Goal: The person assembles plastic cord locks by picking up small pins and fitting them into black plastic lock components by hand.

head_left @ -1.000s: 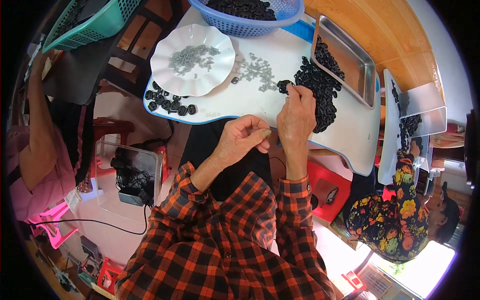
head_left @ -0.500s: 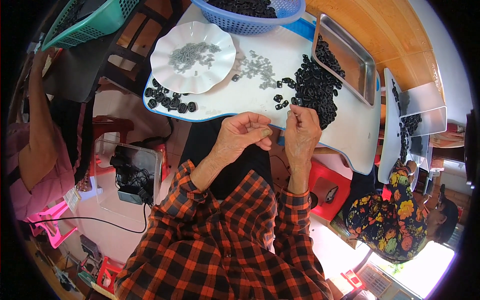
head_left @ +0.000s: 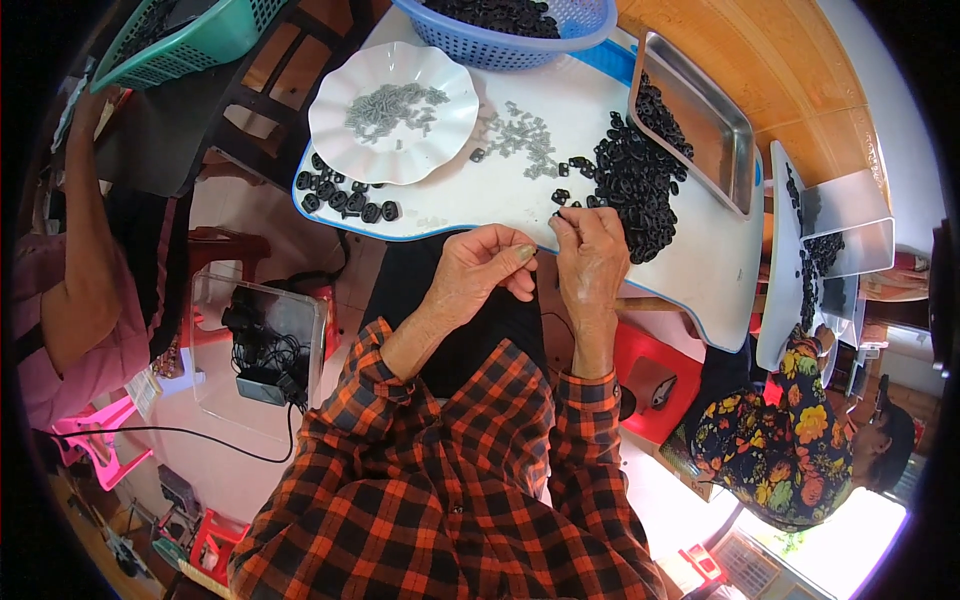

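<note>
Along the near edge of the white table (head_left: pixel 470 208), two bare hands are working close together. Right hand (head_left: pixel 592 262) is bending its fingertips down near the edge, thumb and forefinger narrow, just beside a few loose black parts (head_left: pixel 561 196); can't tell whether it is gripping one. Left hand (head_left: pixel 480 274) is hanging over the lap, fingers curled, thumb tip pressing against the forefinger; anything between them is hidden. Main heap of black parts (head_left: pixel 636 190) is lying beyond and to the right of the right hand, up against a metal tray (head_left: pixel 712 140) that is holding more. Small grey pieces (head_left: pixel 524 138) are lying scattered mid-table, and others are sitting on a wavy-rimmed white plate (head_left: pixel 335 152). Chunkier black pieces (head_left: pixel 352 203) are clustering by the plate's near side. Blue basket (head_left: pixel 500 50) is standing at the far edge, containing black parts too.
</note>
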The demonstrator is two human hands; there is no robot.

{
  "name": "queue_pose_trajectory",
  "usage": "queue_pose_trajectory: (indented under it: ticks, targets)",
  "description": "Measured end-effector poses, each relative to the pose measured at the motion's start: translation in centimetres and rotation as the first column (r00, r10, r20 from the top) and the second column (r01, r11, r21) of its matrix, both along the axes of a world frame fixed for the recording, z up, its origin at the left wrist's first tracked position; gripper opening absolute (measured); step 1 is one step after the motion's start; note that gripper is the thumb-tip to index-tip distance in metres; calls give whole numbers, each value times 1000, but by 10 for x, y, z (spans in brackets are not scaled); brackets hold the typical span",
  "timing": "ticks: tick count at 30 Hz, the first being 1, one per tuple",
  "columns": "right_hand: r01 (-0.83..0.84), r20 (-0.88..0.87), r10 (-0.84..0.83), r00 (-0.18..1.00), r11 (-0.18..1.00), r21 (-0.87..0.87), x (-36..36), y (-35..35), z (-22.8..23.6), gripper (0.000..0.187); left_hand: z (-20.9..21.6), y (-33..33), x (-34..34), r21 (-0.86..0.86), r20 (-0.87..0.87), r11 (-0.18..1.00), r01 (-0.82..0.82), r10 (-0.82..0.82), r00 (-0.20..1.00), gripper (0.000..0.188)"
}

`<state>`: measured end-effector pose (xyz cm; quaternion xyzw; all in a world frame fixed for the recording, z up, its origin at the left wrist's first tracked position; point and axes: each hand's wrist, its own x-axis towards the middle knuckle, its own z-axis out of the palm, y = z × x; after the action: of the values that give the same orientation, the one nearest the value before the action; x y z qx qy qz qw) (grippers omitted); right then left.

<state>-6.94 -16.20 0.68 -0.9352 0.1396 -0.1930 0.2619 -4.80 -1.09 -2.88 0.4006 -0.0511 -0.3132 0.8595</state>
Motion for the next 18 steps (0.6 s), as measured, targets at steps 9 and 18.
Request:
queue_pose_trajectory:
  ticks: [9,18]
  targets:
    - [-89,63,85,994,994,62,-5,0,-4,4,1,1,0,-21,8,1000,14,-14,1000,19]
    - [18,28,-23,999,983,182,-7,8,0,15,-2,2,0,-22,-4,1000,11,-11,1000,19]
